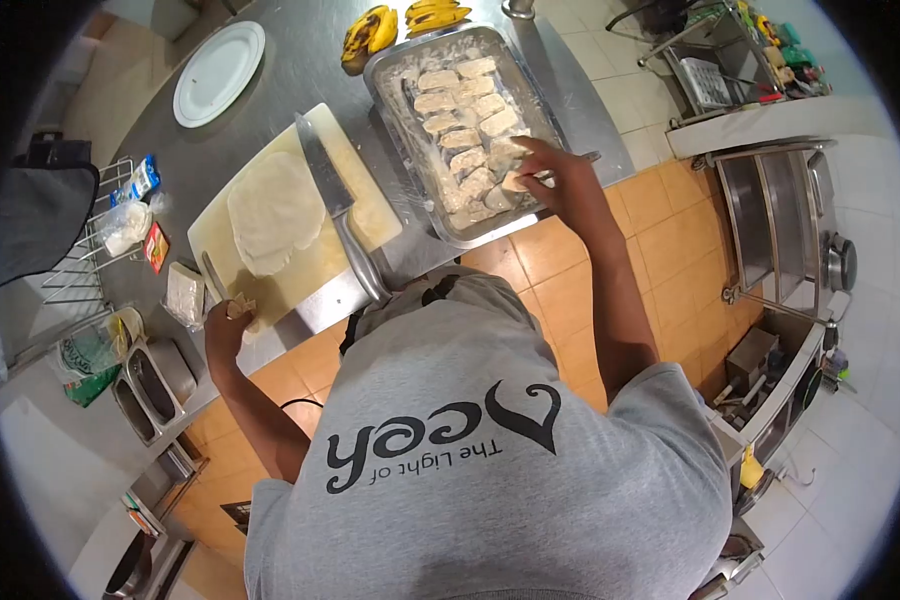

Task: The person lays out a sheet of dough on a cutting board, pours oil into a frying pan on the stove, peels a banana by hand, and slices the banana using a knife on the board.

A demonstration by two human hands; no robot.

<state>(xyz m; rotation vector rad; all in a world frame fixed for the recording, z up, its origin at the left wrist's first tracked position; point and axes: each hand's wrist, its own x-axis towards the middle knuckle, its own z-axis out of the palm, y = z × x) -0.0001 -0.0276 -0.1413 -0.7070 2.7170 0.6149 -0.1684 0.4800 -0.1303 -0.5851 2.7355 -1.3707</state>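
Note:
A metal tray (452,232) holds rows of flour-coated slices (437,102) that look like tempeh. Over its near right part, my right hand (562,188) has its fingers closed around a pale coated slice (513,181). My left hand (227,328) is at the near left corner of the cutting board (375,215), fingers closed on a pale, crumbly piece (242,308), partly hidden by the hand. A flat, round, pale sheet of dough (275,215) lies on the board. Beside it rests a large knife (322,170) with a metal handle. A wrapped pale block (184,295) sits near my left hand.
A white oval plate (219,75) and bananas (370,35) stand at the far side of the steel table (300,55). Small packets (156,246) lie at the left, near a wire rack (75,275). A metal trolley (775,215) stands to the right on the tiled floor.

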